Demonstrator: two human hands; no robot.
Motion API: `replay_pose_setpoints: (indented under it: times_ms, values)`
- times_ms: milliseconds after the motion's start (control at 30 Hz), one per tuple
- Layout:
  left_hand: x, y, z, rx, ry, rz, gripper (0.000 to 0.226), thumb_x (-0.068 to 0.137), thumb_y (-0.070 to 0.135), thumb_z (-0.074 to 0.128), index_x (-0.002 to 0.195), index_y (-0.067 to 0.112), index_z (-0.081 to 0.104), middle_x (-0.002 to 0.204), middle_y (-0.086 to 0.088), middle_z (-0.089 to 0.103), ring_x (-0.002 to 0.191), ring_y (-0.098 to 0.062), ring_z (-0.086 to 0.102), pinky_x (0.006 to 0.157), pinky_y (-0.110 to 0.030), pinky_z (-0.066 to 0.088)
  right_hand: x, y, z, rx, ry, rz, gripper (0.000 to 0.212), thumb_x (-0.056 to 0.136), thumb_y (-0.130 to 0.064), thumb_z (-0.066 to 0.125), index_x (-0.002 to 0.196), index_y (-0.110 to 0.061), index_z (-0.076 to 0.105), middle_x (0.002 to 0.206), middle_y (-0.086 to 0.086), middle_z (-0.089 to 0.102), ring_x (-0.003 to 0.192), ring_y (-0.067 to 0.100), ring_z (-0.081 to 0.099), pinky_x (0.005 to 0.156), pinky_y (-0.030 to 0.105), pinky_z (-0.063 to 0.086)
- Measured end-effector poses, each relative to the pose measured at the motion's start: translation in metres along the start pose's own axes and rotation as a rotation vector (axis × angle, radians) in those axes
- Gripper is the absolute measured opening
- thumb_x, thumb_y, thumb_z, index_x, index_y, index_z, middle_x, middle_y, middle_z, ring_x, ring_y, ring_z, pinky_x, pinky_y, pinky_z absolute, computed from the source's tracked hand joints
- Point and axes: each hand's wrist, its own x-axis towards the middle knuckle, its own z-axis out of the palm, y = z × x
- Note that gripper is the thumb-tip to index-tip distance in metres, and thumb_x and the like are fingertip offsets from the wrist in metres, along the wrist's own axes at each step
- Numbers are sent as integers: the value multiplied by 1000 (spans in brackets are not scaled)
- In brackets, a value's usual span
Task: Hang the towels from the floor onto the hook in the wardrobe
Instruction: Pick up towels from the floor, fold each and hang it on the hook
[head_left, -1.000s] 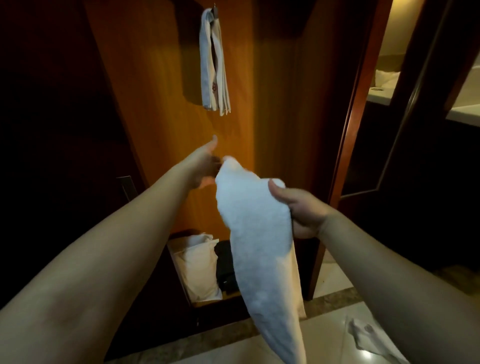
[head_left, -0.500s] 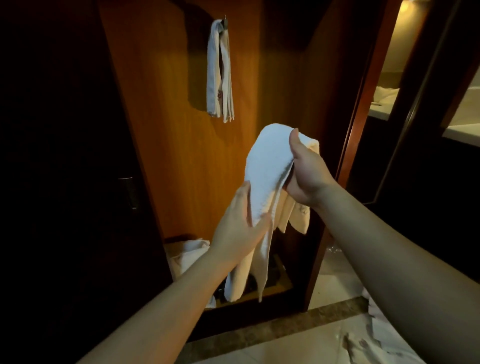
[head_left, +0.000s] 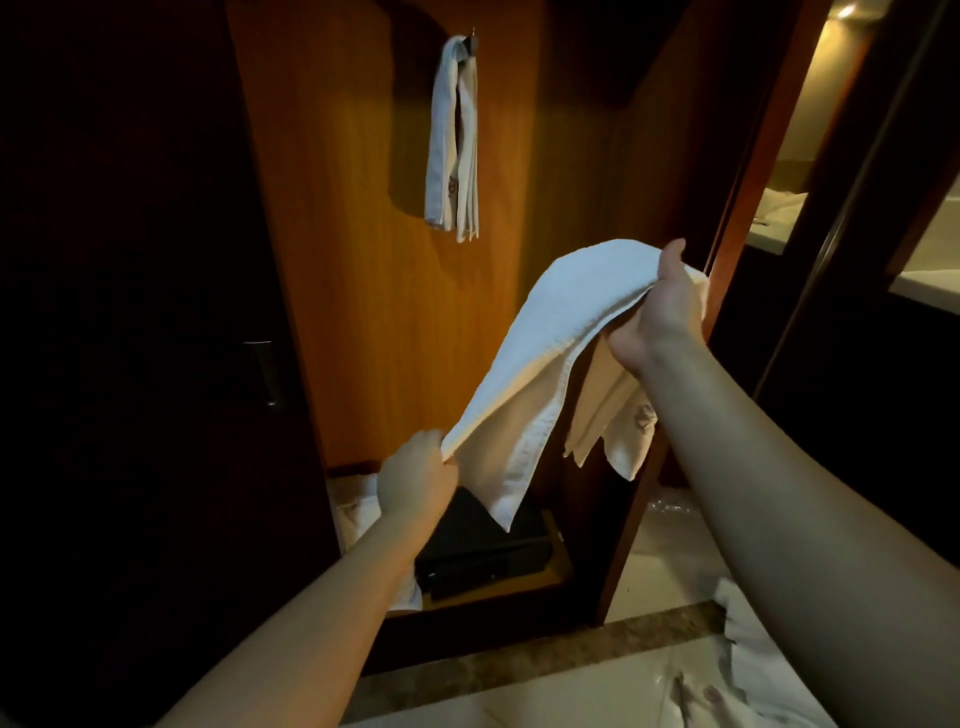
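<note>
The right hand (head_left: 662, 312) grips one end of the white towel (head_left: 550, 338) high in front of the open wardrobe (head_left: 374, 312), while the left hand (head_left: 415, 480) pinches a lower edge, so the cloth stretches slanting between them, well below the hook (head_left: 471, 39) where a folded towel (head_left: 453, 140) already hangs. To do this well, I judge, gather the towel into a narrow band and lift its middle over the hook beside that one, keeping both grips firm until it catches. Another towel (head_left: 769, 654) lies on the floor (head_left: 545, 696).

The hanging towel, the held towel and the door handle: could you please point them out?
Hanging towel (head_left: 451, 140): head view, middle of its folds.
Held towel (head_left: 561, 317): head view, upper drape.
Door handle (head_left: 265, 374): head view, its metal bar.
</note>
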Motion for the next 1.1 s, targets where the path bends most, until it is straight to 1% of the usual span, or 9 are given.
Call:
replay_pose_setpoints:
  times_ms: [200,300,367,433,567,700,933,1033,1100]
  values:
    - [5,-39,-20,-40,44,-63,8,90,19,64,97,18,67,95,4,58,86,-16,59,70,-32,53,17,-13,-17,136,145,24,47,91,-52,68,117,-15,58,98,8,77,85,30,76,71,47,62]
    - [7,-42,-56,-580,122,-213,22,83,15,66,84,37,66,82,11,67,76,-5,64,58,-20,44,23,-19,-25,188,283,45,53,83,-45,80,120,-15,58,106,10,71,90,33,72,74,52,61]
    - [6,-46,-90,-1083,342,-190,27,76,18,68,84,44,71,81,17,71,78,2,65,64,-17,50,28,-23,-29,212,292,49,49,82,-42,81,118,-15,61,110,11,71,93,35,72,78,56,60]
    - [3,-55,-105,-1438,323,-108,29,81,22,71,98,45,72,97,15,74,94,-4,70,73,-20,56,31,-25,-30,223,276,58,50,84,-41,79,123,-16,61,116,11,68,102,36,69,87,57,56]
    - [-17,-57,-86,-1305,-91,-202,30,84,15,71,110,29,69,107,1,74,106,-24,69,79,-36,55,29,-17,-26,189,200,89,61,90,-46,70,139,-15,50,128,15,61,109,40,65,74,55,60]
    - [-18,-66,-103,-1315,-33,-248,25,80,19,64,96,32,76,103,1,76,93,-25,70,58,-30,56,31,-5,-38,139,144,102,61,98,-50,58,145,-13,46,135,12,62,103,36,69,76,48,58]
    - [-28,-77,-114,-1654,-86,-253,32,84,6,52,78,27,75,96,0,75,88,-21,73,63,-33,60,31,27,-63,81,193,180,54,98,-48,59,137,-12,51,117,13,70,101,35,70,80,47,61]
    - [-32,-79,-112,-1718,-45,-357,5,63,23,66,68,25,67,96,0,75,87,-25,71,65,-36,56,31,34,-63,72,208,215,51,96,-48,62,133,-13,56,118,11,71,103,33,71,91,49,58]
    - [-32,-89,-105,-1777,-44,-430,25,50,38,73,65,21,62,96,-3,75,85,-28,71,69,-35,52,29,39,-64,88,211,235,48,95,-47,65,129,-14,59,114,10,74,99,34,73,90,51,58]
